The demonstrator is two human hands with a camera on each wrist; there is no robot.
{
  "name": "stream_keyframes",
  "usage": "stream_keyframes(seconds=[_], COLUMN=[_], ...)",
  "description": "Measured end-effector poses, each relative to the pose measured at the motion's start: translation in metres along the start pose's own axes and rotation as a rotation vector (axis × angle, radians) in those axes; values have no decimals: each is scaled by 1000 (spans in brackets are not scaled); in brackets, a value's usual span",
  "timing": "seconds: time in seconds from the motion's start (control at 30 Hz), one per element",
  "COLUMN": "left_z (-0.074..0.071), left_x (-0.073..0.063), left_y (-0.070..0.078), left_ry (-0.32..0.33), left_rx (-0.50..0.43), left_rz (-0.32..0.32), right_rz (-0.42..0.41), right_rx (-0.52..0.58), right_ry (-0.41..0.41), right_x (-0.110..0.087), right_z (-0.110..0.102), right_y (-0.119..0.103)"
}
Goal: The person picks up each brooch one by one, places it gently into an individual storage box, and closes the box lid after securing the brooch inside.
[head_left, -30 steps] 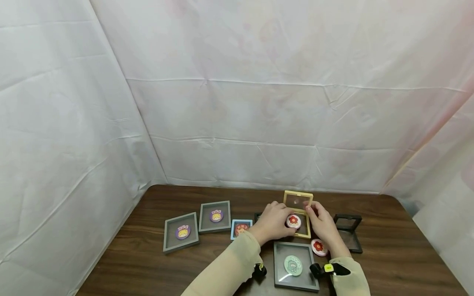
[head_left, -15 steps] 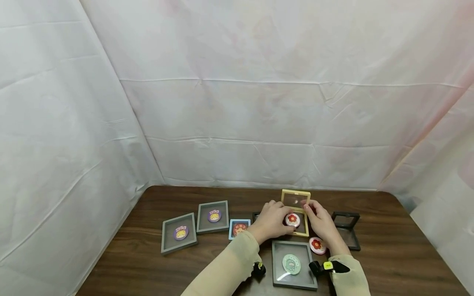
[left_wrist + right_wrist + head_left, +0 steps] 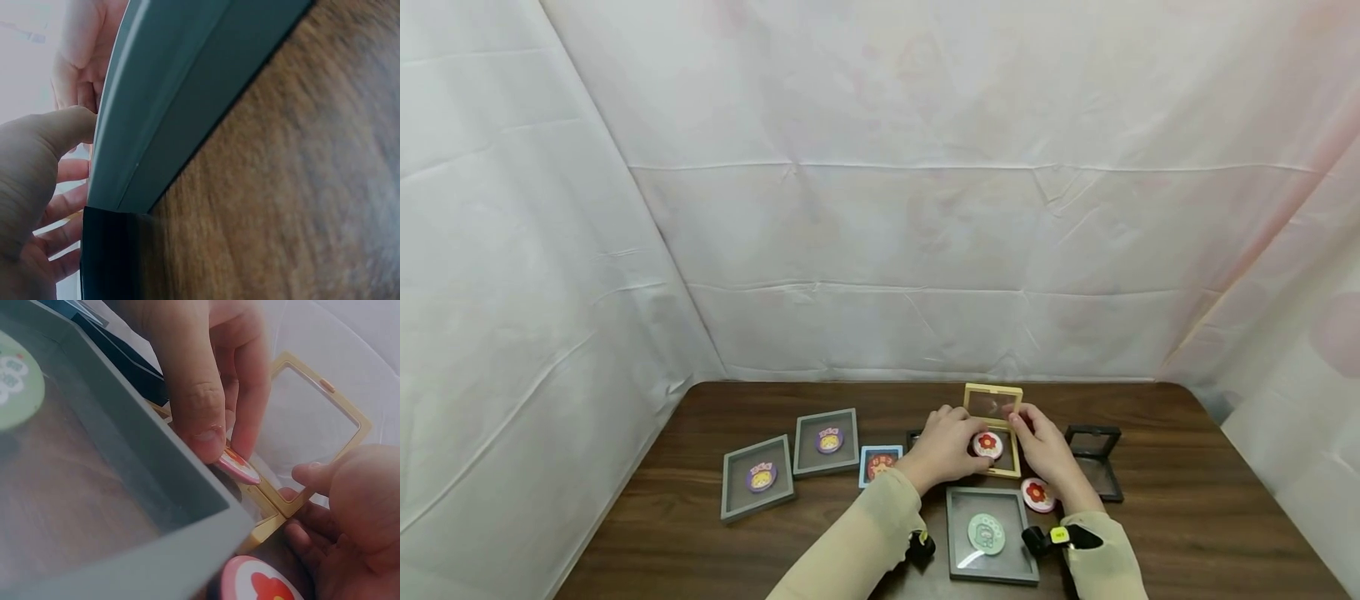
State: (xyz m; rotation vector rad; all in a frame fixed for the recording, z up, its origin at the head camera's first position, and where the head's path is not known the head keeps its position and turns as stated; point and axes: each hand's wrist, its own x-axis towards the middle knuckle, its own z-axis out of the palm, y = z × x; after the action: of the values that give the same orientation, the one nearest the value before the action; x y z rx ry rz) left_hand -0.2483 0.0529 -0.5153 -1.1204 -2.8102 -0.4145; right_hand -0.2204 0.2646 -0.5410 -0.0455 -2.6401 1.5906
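My left hand pinches a round badge with a red flower between thumb and fingers. In the right wrist view that badge tilts over the base of a hinged yellow display frame, whose clear lid stands raised. My right hand holds the lid's right edge, thumb on the near side and fingers partly hidden behind. A second red flower badge lies on the table below the right hand. The left wrist view shows the left hand partly behind a grey frame edge.
Nearest me lies a grey frame with a green badge. Two grey frames with purple badges and a blue frame with a red badge sit left. A black frame stands open at right; another dark frame is mostly hidden.
The head view has shifted slightly, so everything sits a little further left. Both hands, the pinched badge and the yellow frame keep nearly the same places relative to one another.
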Motion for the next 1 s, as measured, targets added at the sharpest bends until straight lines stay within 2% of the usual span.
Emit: stream_keyframes(seconds=[0.6, 0.8, 1.0], left_z=[3, 1, -8], left_x=[3, 3, 0], left_y=[0, -2, -6], left_ry=[-19, -28, -55], left_rx=[46, 25, -34], left_rz=[-23, -26, -26], right_rz=[2, -11, 25], right_rx=[-25, -29, -8], right_ry=[-5, -3, -17], right_x=[0, 0, -2], right_z=[-1, -1, -2], right_y=[2, 1, -1])
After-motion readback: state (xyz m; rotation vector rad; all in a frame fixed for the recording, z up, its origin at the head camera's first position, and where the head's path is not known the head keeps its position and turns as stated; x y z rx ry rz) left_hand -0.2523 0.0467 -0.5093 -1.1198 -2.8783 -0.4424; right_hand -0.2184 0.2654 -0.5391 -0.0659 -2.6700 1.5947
